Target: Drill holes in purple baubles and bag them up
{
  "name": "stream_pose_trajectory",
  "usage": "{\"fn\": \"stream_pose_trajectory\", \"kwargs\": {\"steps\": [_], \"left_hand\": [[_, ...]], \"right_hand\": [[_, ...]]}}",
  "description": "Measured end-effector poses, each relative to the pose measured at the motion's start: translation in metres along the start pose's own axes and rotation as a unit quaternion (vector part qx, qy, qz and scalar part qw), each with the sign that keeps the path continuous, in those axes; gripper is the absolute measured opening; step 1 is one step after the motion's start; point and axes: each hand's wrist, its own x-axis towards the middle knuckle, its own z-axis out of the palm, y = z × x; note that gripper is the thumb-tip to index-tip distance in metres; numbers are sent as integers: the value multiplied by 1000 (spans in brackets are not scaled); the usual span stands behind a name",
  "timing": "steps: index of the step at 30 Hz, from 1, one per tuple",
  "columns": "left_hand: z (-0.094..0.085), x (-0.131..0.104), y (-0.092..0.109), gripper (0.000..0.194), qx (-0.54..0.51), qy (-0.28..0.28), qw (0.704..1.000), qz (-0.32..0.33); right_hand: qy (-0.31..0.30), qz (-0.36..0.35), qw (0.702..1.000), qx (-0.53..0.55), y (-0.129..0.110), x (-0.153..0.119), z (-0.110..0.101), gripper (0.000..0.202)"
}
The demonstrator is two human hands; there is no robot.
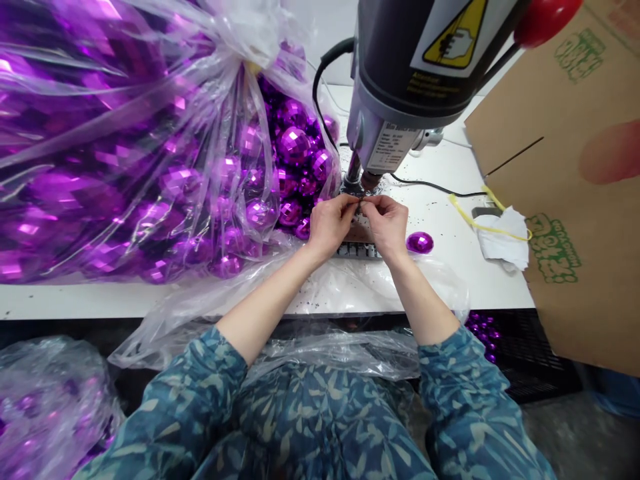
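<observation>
My left hand (330, 225) and my right hand (387, 223) meet fingertip to fingertip just under the chuck (371, 180) of a small drill press (400, 87). Both are pinched closed at the bottom of the tool. Whatever lies between the fingertips is too small or hidden to name. Below my hands is the metal base (357, 251) of the press, with dark shavings around it. A faceted purple ball (420, 242) lies on the white table to the right of my right hand.
A large clear bag (150, 167) of purple balls fills the left, with loose purple balls (295, 147) at its mouth. A cardboard box (565, 220) stands at right. White paper (503, 239) with a yellow tie, a black cable (440, 187) and plastic film (330, 353) lie about.
</observation>
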Motion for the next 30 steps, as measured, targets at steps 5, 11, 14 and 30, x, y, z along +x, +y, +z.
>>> {"fn": "stream_pose_trajectory", "kwargs": {"steps": [5, 11, 14, 30], "left_hand": [[0, 0, -1, 17, -9, -6, 1000, 0], [2, 1, -4, 18, -21, -8, 1000, 3], [2, 2, -5, 18, -26, -15, 999, 11], [4, 1, -4, 14, 5, 4, 1000, 23]], "right_hand": [[-36, 4, 998, 55, 5, -3, -8, 23], [-26, -123, 988, -84, 5, -5, -14, 20], [-32, -183, 972, -141, 3, -2, -17, 20], [47, -51, 997, -38, 0, -8, 7, 16]]}}
